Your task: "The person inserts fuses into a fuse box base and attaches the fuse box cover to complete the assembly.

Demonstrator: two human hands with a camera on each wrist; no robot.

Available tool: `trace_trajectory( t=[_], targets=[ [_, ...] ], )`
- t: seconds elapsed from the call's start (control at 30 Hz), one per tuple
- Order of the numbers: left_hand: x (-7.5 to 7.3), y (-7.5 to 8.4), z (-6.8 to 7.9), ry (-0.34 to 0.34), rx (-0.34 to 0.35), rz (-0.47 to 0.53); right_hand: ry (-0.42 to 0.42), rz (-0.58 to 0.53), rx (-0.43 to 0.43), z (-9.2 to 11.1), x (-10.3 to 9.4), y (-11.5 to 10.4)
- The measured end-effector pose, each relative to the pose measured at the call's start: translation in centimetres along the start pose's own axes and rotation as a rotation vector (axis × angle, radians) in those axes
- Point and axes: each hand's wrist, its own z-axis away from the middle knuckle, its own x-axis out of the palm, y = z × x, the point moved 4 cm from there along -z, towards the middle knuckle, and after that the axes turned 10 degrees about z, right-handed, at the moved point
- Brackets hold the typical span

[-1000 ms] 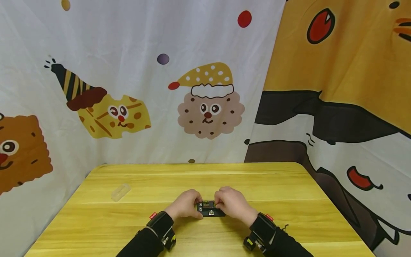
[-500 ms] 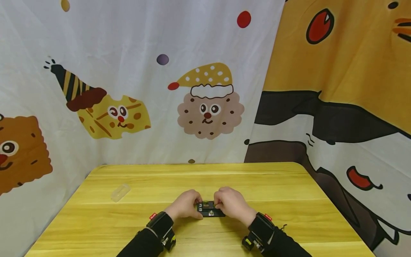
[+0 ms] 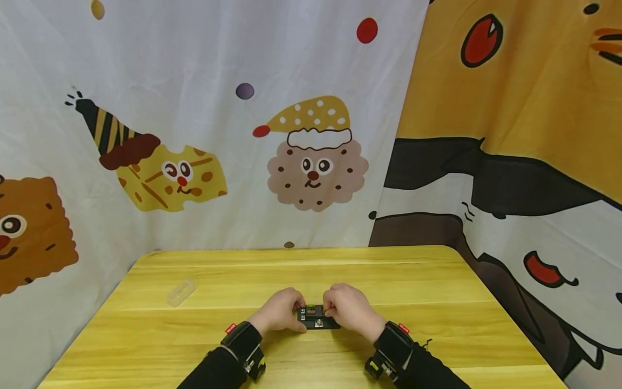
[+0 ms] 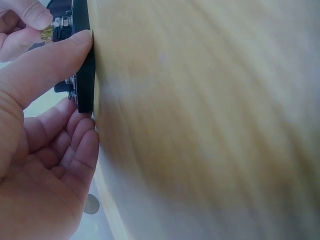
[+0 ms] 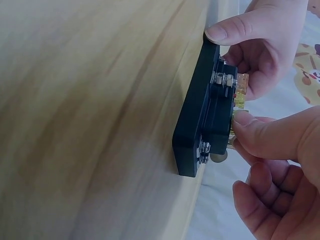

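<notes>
A black fuse block [image 3: 318, 323] with metal studs and nuts lies on the table in front of me. My left hand [image 3: 281, 312] holds its left end, thumb on the near edge and fingers at the far side. At the block's top, the thumb and a finger of my right hand [image 3: 352, 310] pinch a translucent yellow blade fuse [image 4: 46, 34]. Beside those fingertips, the right wrist view shows an orange fuse [image 5: 242, 81] and another yellow fuse [image 5: 240, 101] standing in the block. My right fingertips hide part of the row.
A clear plastic cover [image 3: 182, 293] lies on the wooden table [image 3: 398, 270], toward the left. Behind the table's far edge hangs a printed curtain [image 3: 194, 232]. Each wrist carries a black strapped camera.
Both hands keep their places on the fuse block, and the right wrist has shifted slightly to the left. The head view has drifted a little.
</notes>
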Motion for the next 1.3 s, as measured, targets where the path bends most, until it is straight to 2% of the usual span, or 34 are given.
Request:
trace_trajectory(
  t=[0.6,1.0,1.3],
  targets=[
    [-0.3,0.3,0.1,0.003,0.005,-0.012,-0.050,-0.039,0.051,-0.4,0.2,0.0],
    [-0.1,0.1,0.0,-0.001,0.003,-0.015,-0.096,-0.093,0.045,-0.1,0.3,0.4],
    [0.0,0.2,0.0,-0.004,-0.001,-0.010,-0.076,-0.108,0.049,0.8,0.2,1.4]
  ],
)
